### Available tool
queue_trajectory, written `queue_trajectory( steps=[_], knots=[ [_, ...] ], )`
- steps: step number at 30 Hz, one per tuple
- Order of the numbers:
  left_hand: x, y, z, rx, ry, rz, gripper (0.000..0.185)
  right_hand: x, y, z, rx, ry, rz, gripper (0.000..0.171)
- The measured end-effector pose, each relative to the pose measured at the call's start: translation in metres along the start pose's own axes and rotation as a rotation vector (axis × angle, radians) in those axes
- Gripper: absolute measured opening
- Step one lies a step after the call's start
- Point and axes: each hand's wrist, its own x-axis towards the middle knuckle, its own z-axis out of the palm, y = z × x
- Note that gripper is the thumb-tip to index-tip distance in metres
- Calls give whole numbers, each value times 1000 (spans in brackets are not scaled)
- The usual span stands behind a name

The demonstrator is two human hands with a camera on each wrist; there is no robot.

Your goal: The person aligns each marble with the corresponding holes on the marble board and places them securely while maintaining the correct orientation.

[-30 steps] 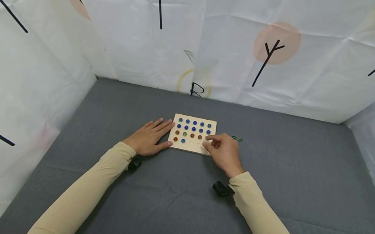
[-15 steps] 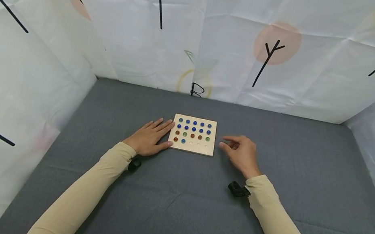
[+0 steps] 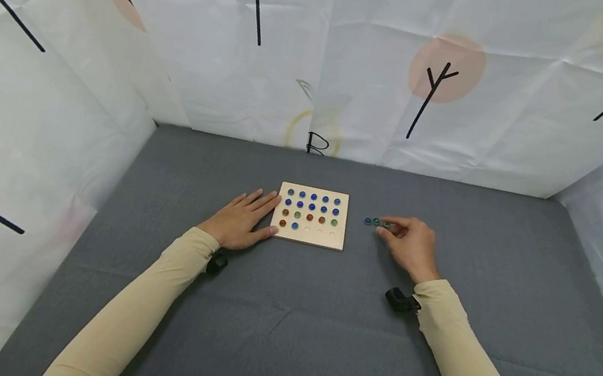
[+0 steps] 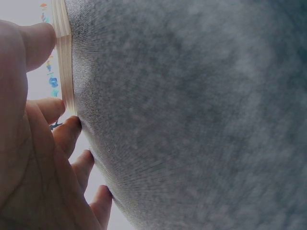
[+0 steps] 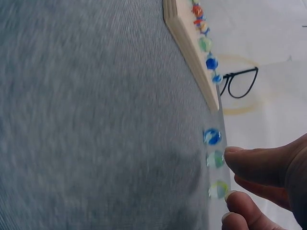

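the head view shows the whole gray mat with a wooden board near the middle, closer to the far edge, and both arms reaching in. the right wrist view shows something the head view makes tiny: three loose marbles in a row on the mat, just off the board's right edge. they are a blue marble, a green marble and a yellow-green marble. the right hand is at them. one fingertip touches the green marble, and another fingertip sits right by the yellow-green one. the fingers are bent and close together, but no marble is squeezed between them yet. the blue marble lies alone, nearest the board. the left wrist view shows what the head view hides: the left hand lies flat on the mat with fingers straight and a little apart, and the fingertips press against the board's left edge. the board holds rows of blue, orange and green marbles in its holes.
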Motion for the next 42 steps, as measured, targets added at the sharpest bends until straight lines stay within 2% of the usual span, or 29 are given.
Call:
queue_trajectory(
  steps=[11,20,42],
  knots=[
    [1,-1,2,8,2,-7,75,5,12,-3,-18,-14,25,29],
    [1,-1,1,19,0,-13,75,5,12,-4,-26,-53,54,36],
    [-1,2,-1,10,12,-8,74,9,13,-1,-25,-12,26,22]
  ],
)
